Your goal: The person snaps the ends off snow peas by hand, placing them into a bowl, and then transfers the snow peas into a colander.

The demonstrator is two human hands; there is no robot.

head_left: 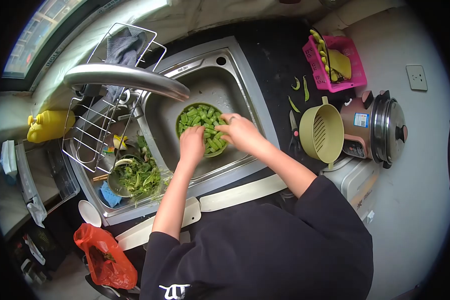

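Observation:
A green bowl [216,154] full of cut green bean pieces [200,116] sits in the sink basin. My left hand [192,144] is at its near left side, fingers bent and close together against the beans; what is under the fingertips is hidden. From the right, my right hand [241,134] reaches over the rim, its fingers apart and touching the beans. The curved steel faucet [130,79] arches over the basin's upper left, with its end above the far side of the bowl.
Leafy greens [140,175] fill a bowl in the left basin. A wire rack [92,132] stands beside the faucet. On the right counter are a green strainer basket [311,132], scissors [294,132], loose green pods [305,89], a pink basket [360,70] and a cooker [357,131]. A red bag [105,255] hangs lower left.

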